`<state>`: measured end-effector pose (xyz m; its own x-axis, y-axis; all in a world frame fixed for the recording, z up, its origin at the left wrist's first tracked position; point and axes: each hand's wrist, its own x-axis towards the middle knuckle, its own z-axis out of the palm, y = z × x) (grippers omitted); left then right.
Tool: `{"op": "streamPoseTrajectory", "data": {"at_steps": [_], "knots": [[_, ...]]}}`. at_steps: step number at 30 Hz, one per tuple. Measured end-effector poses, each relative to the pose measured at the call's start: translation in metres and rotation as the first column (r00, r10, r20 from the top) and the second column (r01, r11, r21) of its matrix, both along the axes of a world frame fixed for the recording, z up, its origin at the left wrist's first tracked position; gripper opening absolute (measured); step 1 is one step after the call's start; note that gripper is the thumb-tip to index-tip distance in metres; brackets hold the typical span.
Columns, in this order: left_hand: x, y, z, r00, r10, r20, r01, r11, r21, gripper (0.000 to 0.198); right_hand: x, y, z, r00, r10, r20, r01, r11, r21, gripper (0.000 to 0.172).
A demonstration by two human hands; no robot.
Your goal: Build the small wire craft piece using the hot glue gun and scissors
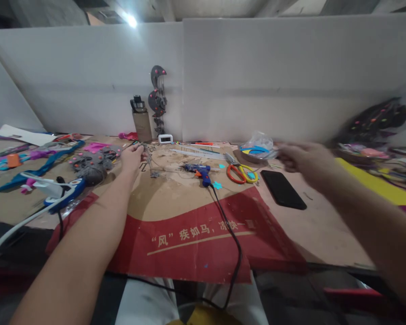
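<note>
My left hand (133, 157) is at the back left of the table with its fingers curled together. A thin string with small grey pieces (154, 174) trails from its fingertips onto the cardboard. Beside that hand lies a heap of grey felt shapes with pink beads (94, 161). My right hand (296, 157) is smeared by motion, raised just right of a round dish (255, 155) holding clear plastic and blue and yellow pieces; whether it holds anything is unclear. Between the hands lie a blue hot glue gun (203, 174) and scissors (240, 171) with red and yellow handles.
A black phone (283, 189) lies below my right hand. The glue gun's black cord (235, 243) runs over the red-printed cardboard (189, 253) and off the front edge. A bottle (142, 124) stands by the back panel. A power strip (66, 194) sits at left.
</note>
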<state>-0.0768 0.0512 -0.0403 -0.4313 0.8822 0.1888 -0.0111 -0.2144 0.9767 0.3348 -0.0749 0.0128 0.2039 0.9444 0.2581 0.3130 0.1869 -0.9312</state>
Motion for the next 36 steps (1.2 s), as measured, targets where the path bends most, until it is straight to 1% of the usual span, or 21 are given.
{"op": "streamPoseTrajectory", "data": {"at_steps": [1, 2, 3, 4, 5, 7, 9, 11, 12, 13, 15, 18, 20, 22, 24, 26, 28, 33, 36], "knots": [[0.006, -0.004, 0.004, 0.998, -0.059, 0.034, 0.058, 0.998, 0.010, 0.008, -0.018, 0.008, -0.001, 0.998, 0.046, 0.037, -0.046, 0.999, -0.001, 0.015], [0.013, -0.009, 0.008, 0.991, -0.121, 0.059, 0.120, 0.993, 0.016, 0.007, -0.038, 0.017, -0.002, 0.989, 0.105, 0.103, -0.105, 0.994, -0.005, 0.019], [0.020, -0.015, 0.012, 0.960, -0.241, 0.140, 0.239, 0.970, 0.035, 0.006, -0.058, 0.026, -0.004, 0.975, 0.175, 0.137, -0.179, 0.984, 0.016, 0.019], [0.027, -0.021, 0.016, 0.917, -0.340, 0.210, 0.335, 0.940, 0.059, 0.006, -0.079, 0.034, -0.005, 0.963, 0.214, 0.161, -0.224, 0.974, 0.043, 0.018], [0.034, -0.028, 0.019, 0.871, -0.417, 0.259, 0.410, 0.908, 0.083, 0.006, -0.098, 0.041, -0.007, 0.950, 0.246, 0.192, -0.264, 0.962, 0.071, 0.017], [0.048, -0.041, 0.022, 0.784, -0.540, 0.308, 0.536, 0.838, 0.104, 0.005, -0.130, 0.051, -0.010, 0.939, 0.245, 0.242, -0.284, 0.949, 0.139, 0.020], [0.061, -0.052, 0.022, 0.710, -0.623, 0.328, 0.640, 0.765, 0.068, 0.008, -0.152, 0.057, -0.014, 0.921, 0.239, 0.308, -0.308, 0.930, 0.199, 0.020], [0.073, -0.059, 0.020, 0.650, -0.683, 0.333, 0.711, 0.701, 0.049, 0.010, -0.163, 0.060, -0.020, 0.908, 0.203, 0.366, -0.314, 0.909, 0.273, 0.020], [0.077, -0.061, 0.018, 0.630, -0.702, 0.332, 0.732, 0.680, 0.049, 0.011, -0.166, 0.061, -0.023, 0.906, 0.179, 0.383, -0.308, 0.900, 0.308, 0.020], [0.081, -0.062, 0.017, 0.622, -0.709, 0.333, 0.739, 0.671, 0.050, 0.010, -0.167, 0.062, -0.027, 0.907, 0.156, 0.391, -0.298, 0.894, 0.335, 0.020], [0.086, -0.063, 0.014, 0.624, -0.707, 0.332, 0.738, 0.673, 0.046, 0.009, -0.166, 0.065, -0.036, 0.912, 0.138, 0.387, -0.286, 0.889, 0.357, 0.020], [0.090, -0.061, 0.010, 0.647, -0.690, 0.324, 0.718, 0.695, 0.045, 0.010, -0.159, 0.070, -0.047, 0.914, 0.141, 0.380, -0.280, 0.898, 0.339, 0.019], [0.090, -0.059, 0.008, 0.657, -0.677, 0.332, 0.696, 0.714, 0.076, 0.011, -0.154, 0.072, -0.052, 0.912, 0.127, 0.390, -0.266, 0.907, 0.326, 0.019], [0.090, -0.057, 0.008, 0.673, -0.648, 0.356, 0.653, 0.747, 0.125, 0.012, -0.151, 0.072, -0.053, 0.905, 0.112, 0.409, -0.258, 0.911, 0.321, 0.019], [0.089, -0.055, 0.009, 0.713, -0.594, 0.374, 0.585, 0.797, 0.152, 0.014, -0.150, 0.070, -0.053, 0.892, 0.109, 0.439, -0.269, 0.908, 0.322, 0.018], [0.088, -0.055, 0.012, 0.760, -0.532, 0.374, 0.513, 0.844, 0.157, 0.015, -0.151, 0.066, -0.051, 0.872, 0.108, 0.477, -0.291, 0.899, 0.328, 0.017], [0.089, -0.056, 0.015, 0.791, -0.484, 0.375, 0.453, 0.875, 0.173, 0.016, -0.153, 0.061, -0.048, 0.855, 0.095, 0.509, -0.301, 0.891, 0.340, 0.015], [0.084, -0.057, 0.027, 0.824, -0.422, 0.378, 0.362, 0.905, 0.222, 0.016, -0.153, 0.059, -0.044, 0.846, 0.053, 0.531, -0.268, 0.902, 0.338, 0.017], [0.069, -0.051, 0.037, 0.856, -0.358, 0.374, 0.275, 0.927, 0.256, 0.016, -0.149, 0.064, -0.045, 0.864, 0.028, 0.503, -0.224, 0.915, 0.334, 0.017]]}}
